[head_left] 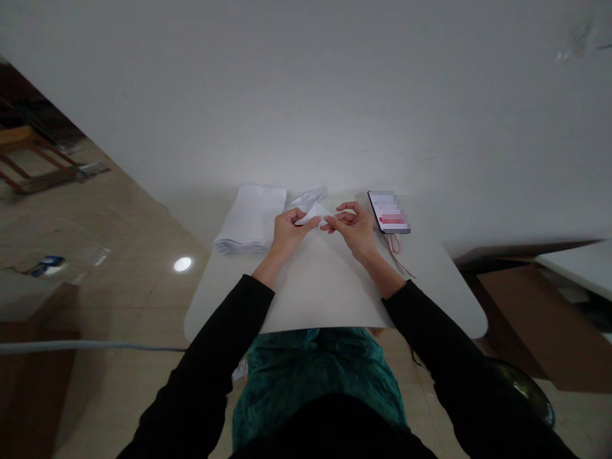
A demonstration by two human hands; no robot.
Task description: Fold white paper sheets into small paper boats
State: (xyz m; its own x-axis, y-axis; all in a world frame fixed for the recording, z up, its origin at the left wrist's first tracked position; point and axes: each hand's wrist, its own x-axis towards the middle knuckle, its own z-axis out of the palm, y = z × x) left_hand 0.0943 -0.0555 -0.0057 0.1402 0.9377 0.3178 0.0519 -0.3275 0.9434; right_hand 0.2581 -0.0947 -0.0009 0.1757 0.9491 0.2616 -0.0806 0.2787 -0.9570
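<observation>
Between my two hands is a small piece of folded white paper (316, 211) with a pointed top and a crease down its middle. My left hand (289, 231) pinches its left side, thumb in front and fingers behind. On the other side, my right hand (354, 231) grips the right corner between thumb and index finger, its other fingers curled loosely. Just behind the held piece lies another folded white paper shape (310, 196), partly covered. A stack of white paper sheets (253, 217) rests left of my left hand.
A phone (389, 213) with a lit screen lies right of my right hand, a pink strap (394, 243) beside it. The white table (329, 299) meets a wall (306, 95). Cardboard boxes (545, 325) stand at the right, a wooden stool (29, 137) far left.
</observation>
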